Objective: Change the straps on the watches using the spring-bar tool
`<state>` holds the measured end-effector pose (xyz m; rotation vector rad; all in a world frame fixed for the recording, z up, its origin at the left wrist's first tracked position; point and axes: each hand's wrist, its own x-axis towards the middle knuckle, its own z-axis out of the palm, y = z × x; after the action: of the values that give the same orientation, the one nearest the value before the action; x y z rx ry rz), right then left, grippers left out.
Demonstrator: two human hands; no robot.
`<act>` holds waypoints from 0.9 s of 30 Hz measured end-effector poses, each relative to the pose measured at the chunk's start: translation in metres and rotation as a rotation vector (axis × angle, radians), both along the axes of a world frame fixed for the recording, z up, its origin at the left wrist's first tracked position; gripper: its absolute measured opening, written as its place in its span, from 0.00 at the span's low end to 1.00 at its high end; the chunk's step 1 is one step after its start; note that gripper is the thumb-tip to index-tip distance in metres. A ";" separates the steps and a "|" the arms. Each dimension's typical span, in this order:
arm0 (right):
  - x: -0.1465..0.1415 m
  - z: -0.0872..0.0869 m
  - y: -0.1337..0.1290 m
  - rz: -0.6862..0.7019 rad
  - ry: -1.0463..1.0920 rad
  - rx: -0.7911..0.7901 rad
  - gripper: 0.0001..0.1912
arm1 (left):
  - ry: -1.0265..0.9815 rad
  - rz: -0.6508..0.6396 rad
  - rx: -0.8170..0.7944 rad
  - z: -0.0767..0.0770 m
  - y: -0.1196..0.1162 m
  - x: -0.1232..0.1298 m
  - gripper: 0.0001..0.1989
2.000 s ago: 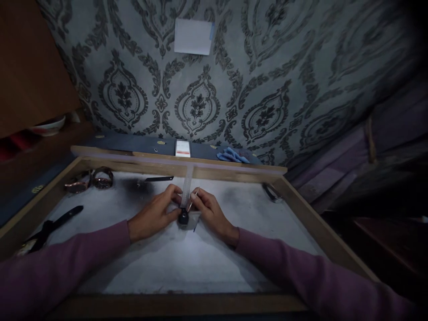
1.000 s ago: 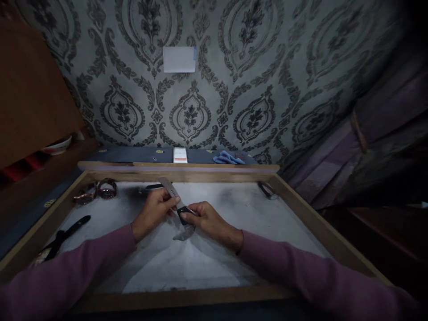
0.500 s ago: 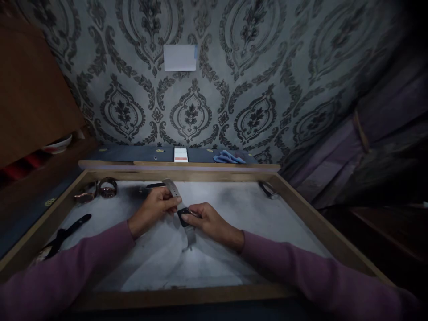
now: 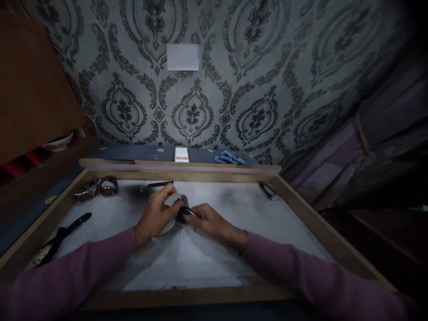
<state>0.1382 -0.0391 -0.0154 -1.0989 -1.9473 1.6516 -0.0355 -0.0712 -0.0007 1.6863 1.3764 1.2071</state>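
Over the white floor of a shallow wooden tray (image 4: 187,298), both hands are on one smartwatch (image 4: 182,214) with a dark face and a pale grey strap. My left hand (image 4: 157,214) pinches the strap, which curves up in a loop above the face. My right hand (image 4: 214,225) grips the watch case from the right, thumb at its edge. The lower end of the strap is mostly hidden behind the case and fingers.
Two round watches (image 4: 109,186) stand at the tray's back left. A black-strapped watch (image 4: 62,235) lies near my left sleeve, another watch (image 4: 268,191) at the back right. Behind the tray are a small white box (image 4: 181,154) and a blue cloth (image 4: 229,157).
The strap, straight and slanting before, is now bent into a loop. The watch face has tilted, and my left hand has shifted slightly right and turned with the strap.
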 end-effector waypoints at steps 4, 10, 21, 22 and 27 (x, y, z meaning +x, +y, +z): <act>0.003 0.004 0.002 0.012 -0.097 0.037 0.17 | 0.068 -0.119 -0.043 -0.003 -0.004 -0.002 0.04; 0.006 0.002 0.009 0.002 -0.173 0.048 0.12 | 0.153 -0.272 -0.065 -0.006 -0.008 -0.009 0.10; 0.012 0.004 0.009 0.028 -0.081 0.008 0.12 | 0.349 -0.385 0.035 -0.018 -0.009 -0.012 0.23; 0.012 0.003 0.010 0.030 -0.065 -0.002 0.12 | 0.367 -0.388 0.037 -0.018 -0.010 -0.012 0.25; 0.014 -0.001 0.016 -0.039 0.008 0.014 0.12 | 0.434 -0.372 0.047 -0.016 -0.011 -0.010 0.30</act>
<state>0.1521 -0.0232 -0.0159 -1.1164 -1.9180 1.6166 -0.0459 -0.0820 -0.0172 2.2082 1.1965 0.6936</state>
